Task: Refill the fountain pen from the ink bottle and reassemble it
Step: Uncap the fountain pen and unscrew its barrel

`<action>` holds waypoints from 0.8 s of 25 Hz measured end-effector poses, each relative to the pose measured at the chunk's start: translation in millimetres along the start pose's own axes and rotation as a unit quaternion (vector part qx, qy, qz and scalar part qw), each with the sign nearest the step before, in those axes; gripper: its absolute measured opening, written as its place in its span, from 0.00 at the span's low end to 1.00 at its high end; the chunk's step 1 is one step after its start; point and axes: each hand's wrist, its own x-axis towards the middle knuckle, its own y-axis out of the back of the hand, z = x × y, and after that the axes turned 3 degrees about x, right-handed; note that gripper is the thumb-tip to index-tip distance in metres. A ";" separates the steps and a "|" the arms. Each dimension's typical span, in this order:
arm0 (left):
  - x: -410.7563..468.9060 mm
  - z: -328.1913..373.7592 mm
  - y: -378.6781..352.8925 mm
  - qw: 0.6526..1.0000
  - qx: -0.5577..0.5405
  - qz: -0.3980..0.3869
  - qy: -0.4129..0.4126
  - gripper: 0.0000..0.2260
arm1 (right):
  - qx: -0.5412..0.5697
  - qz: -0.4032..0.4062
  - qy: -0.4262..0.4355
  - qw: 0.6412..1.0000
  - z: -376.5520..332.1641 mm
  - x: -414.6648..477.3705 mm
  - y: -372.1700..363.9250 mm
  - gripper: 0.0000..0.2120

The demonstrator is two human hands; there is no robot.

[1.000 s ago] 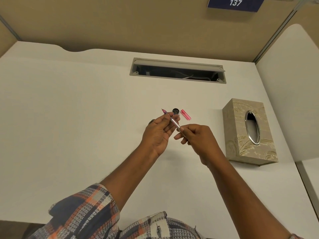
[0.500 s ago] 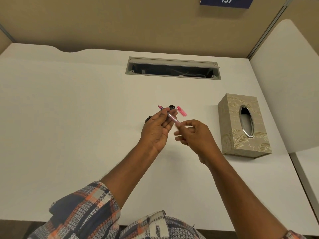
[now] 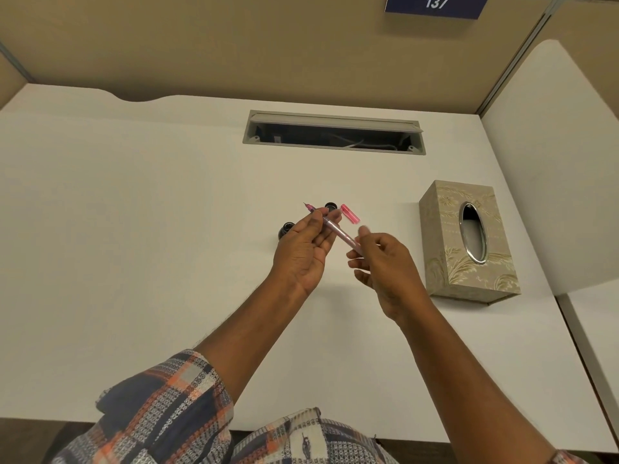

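Observation:
A slim pink fountain pen (image 3: pixel 338 230) is held above the white desk (image 3: pixel 134 229), its nib pointing up and to the left. My left hand (image 3: pixel 306 249) pinches the pen near the nib end. My right hand (image 3: pixel 385 266) touches the barrel's rear end with its fingertips. Behind my left hand a small dark ink bottle (image 3: pixel 286 229) stands on the desk, partly hidden. Its black lid (image 3: pixel 331 206) lies a little farther back. Beside the lid lies the pink pen cap (image 3: pixel 350 213).
A patterned beige tissue box (image 3: pixel 469 242) stands to the right of my hands. An open cable slot (image 3: pixel 335 135) is set into the desk at the back. Beige partition walls close the back and right side.
My right hand's fingers have loosened and shifted along the rear of the barrel. My left hand keeps its hold on the pen. The camera view has tilted slightly.

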 end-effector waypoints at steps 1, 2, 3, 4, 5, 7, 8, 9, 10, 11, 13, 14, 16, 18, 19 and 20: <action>-0.1 -0.5 -0.4 1.000 0.002 0.000 -0.001 0.07 | -0.011 0.006 0.005 1.000 0.0 0.3 0.4 0.15; -0.1 -1.1 -0.9 1.000 0.003 0.000 -0.002 0.07 | -0.023 0.010 0.022 0.999 1.2 1.4 0.9 0.13; -0.1 -1.5 -1.0 1.000 0.001 -0.001 -0.003 0.07 | -0.030 0.017 0.045 0.998 1.8 1.7 1.9 0.09; 0.1 -1.9 -1.3 1.000 -0.003 0.000 -0.002 0.06 | -0.031 0.020 0.066 0.997 3.2 2.0 3.2 0.07; 0.1 -2.1 -1.6 1.000 -0.005 0.000 -0.001 0.06 | -0.027 0.019 0.075 0.997 5.0 1.8 4.7 0.11; -0.8 -3.0 -3.2 1.000 0.000 0.000 -0.001 0.06 | -0.010 0.016 0.055 0.998 4.6 2.7 7.0 0.16; -1.3 -3.3 -4.4 1.000 0.003 -0.003 -0.002 0.06 | 0.001 0.013 0.034 0.999 2.5 2.8 7.1 0.14; -1.6 -3.8 -5.4 1.000 0.006 -0.005 -0.003 0.06 | 0.006 0.006 0.011 1.000 0.2 1.9 6.8 0.12; -1.7 -4.3 -6.0 1.000 0.012 -0.008 -0.004 0.07 | 0.000 0.001 0.000 1.000 0.7 3.1 7.5 0.14; -1.5 -4.9 -6.0 1.000 0.018 -0.008 -0.005 0.07 | -0.014 0.001 0.002 1.000 1.0 3.5 7.2 0.14; -1.0 -5.5 -5.2 1.000 0.028 -0.006 -0.007 0.07 | -0.034 0.019 0.036 0.999 4.8 5.3 8.1 0.06; -0.4 -5.7 -4.7 0.999 0.032 -0.003 -0.008 0.07 | -0.029 0.026 0.050 0.998 7.2 5.3 9.3 0.06; 0.9 -6.0 -3.3 0.999 0.042 0.003 -0.010 0.07 | -0.001 0.026 0.048 0.998 8.6 5.1 10.7 0.15; 1.1 -6.4 -2.9 0.999 0.051 0.001 -0.011 0.08 | 0.015 0.013 0.012 1.000 4.5 4.8 9.9 0.14; 1.4 -6.8 -2.9 0.998 0.059 0.000 -0.013 0.08 | 0.019 -0.001 -0.015 1.000 2.3 3.6 8.8 0.13; 1.5 -7.3 -3.3 0.998 0.068 0.002 -0.015 0.08 | 0.014 -0.011 -0.032 0.999 2.1 3.5 8.4 0.14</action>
